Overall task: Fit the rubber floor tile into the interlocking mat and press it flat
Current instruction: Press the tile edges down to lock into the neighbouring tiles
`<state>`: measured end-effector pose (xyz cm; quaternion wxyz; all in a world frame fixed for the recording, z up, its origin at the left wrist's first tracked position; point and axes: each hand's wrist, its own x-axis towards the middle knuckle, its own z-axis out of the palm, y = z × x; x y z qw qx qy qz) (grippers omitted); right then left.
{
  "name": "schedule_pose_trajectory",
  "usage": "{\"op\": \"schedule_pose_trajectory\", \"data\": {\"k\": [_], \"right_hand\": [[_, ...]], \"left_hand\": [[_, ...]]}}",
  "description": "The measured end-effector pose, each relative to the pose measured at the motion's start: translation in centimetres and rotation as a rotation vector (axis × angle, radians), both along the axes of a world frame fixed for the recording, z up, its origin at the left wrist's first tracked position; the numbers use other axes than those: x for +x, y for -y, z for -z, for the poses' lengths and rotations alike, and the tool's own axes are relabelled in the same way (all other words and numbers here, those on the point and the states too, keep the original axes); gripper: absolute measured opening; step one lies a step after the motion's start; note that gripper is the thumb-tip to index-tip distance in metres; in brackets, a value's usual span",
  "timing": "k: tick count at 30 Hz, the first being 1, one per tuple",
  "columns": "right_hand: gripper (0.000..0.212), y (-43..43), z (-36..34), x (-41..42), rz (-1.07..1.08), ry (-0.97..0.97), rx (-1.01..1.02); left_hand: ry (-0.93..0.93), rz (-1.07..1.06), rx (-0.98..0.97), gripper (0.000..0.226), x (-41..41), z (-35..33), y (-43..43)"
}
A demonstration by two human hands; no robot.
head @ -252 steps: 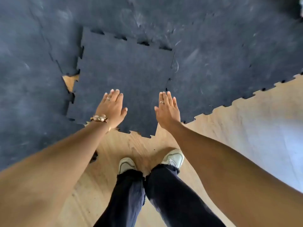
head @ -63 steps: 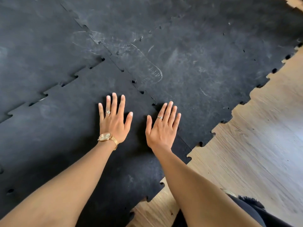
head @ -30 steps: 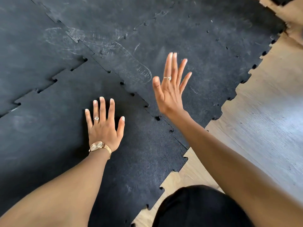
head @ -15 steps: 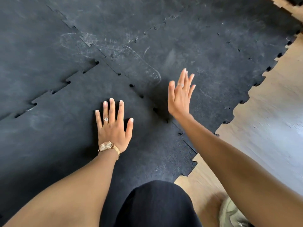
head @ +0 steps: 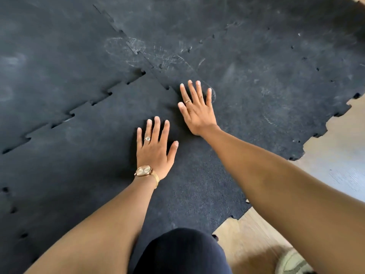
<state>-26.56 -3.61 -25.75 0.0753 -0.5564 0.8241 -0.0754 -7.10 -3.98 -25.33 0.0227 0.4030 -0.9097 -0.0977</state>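
Black rubber tile (head: 94, 155) lies on the floor, toothed edges meshed with the mat (head: 266, 62) on its far-left and far-right sides. Small dark gaps show along the left seam; the right seam runs under the hand. Near edge of the tile meets bare wooden floor (head: 339, 155).

Left hand (head: 155, 149) flat on the tile, palm down, fingers spread, gripping nothing; ring on one finger, gold watch (head: 143, 171) on the wrist. Right hand (head: 197, 109) also open and spread, palm down across the right seam, fingertips on the neighbouring mat, holding nothing; ring on it too. Whether the palm is fully down, can't tell.

Dark-clothed knee (head: 181, 252) at bottom centre, over the tile's near edge. Pale shoe (head: 292, 262) at bottom right on the wood.
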Motion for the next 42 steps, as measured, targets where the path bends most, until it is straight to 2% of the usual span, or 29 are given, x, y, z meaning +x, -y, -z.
{"op": "schedule_pose_trajectory", "data": {"k": [3, 5, 7, 8, 10, 12, 14, 16, 18, 20, 22, 23, 30, 33, 36, 37, 40, 42], "right_hand": [[0.061, -0.1, 0.1, 0.1, 0.017, -0.048, 0.042], [0.063, -0.3, 0.1, 0.2, 0.038, -0.053, 0.06], [0.066, 0.1, 0.2, 0.0, 0.048, -0.055, 0.061], [0.068, 0.2, 0.3, -0.1, 0.04, -0.053, 0.062], [0.071, 0.2, 0.6, -0.2, 0.017, -0.049, 0.079], [0.073, 0.4, 0.2, 0.1, 0.023, 0.074, 0.097], [0.076, 1.6, -2.1, 0.4, 0.069, 0.219, -0.065], [0.078, 3.4, -5.6, 1.1, 0.045, 0.287, -0.362], [0.077, 4.3, -6.6, 2.0, -0.055, 0.144, -0.483], [0.076, 3.9, -4.4, 2.6, -0.127, -0.007, -0.314], [0.076, 3.2, -1.1, 2.0, -0.106, -0.024, -0.102], [0.074, 3.0, 0.0, 1.7, -0.111, -0.003, -0.065], [0.08, 3.4, -0.3, 1.8, -0.16, 0.055, -0.072], [0.08, 6.3, -4.6, 2.4, -0.14, 0.153, -0.303], [0.076, 10.2, -8.8, 3.6, -0.146, 0.128, -0.572], [0.075, 11.1, -8.2, 4.0, -0.129, 0.091, -0.561], [0.077, 11.1, -2.2, 4.6, -0.011, 0.02, -0.18], [0.077, 11.0, 0.6, 3.9, -0.009, 0.028, -0.058]], "left_hand": [[-0.079, -0.055, -0.059, 0.061, 1.6, -0.9, 2.5], [-0.094, -0.321, -0.111, 0.062, 4.0, -0.7, 4.1], [-0.037, -0.605, -0.057, 0.07, 5.7, 0.2, 4.8], [0.011, -0.669, -0.022, 0.073, 6.2, 0.7, 4.8], [0.065, -0.663, 0.015, 0.075, 6.1, 1.3, 4.7], [0.075, -0.655, 0.023, 0.075, 6.1, 1.1, 4.6], [0.078, -0.653, 0.015, 0.075, 6.0, 1.1, 4.7], [0.075, -0.657, 0.027, 0.075, 6.0, 1.3, 4.7], [0.08, -0.654, 0.017, 0.075, 6.1, 1.4, 4.7], [0.068, -0.664, 0.03, 0.075, 6.1, 1.3, 4.9], [0.077, -0.656, 0.027, 0.076, 5.9, 1.2, 5.0], [0.083, -0.662, 0.03, 0.076, 6.0, 1.2, 4.9], [0.083, -0.67, 0.045, 0.078, 6.2, 1.1, 4.8], [0.085, -0.657, 0.029, 0.078, 6.2, 1.2, 4.7], [0.088, -0.673, 0.032, 0.077, 6.2, 1.1, 4.6], [0.094, -0.676, 0.024, 0.077, 6.2, 1.1, 4.6], [0.108, -0.679, 0.037, 0.077, 6.2, 1.1, 4.8], [0.106, -0.677, 0.022, 0.077, 6.1, 1.1, 4.9]]}}
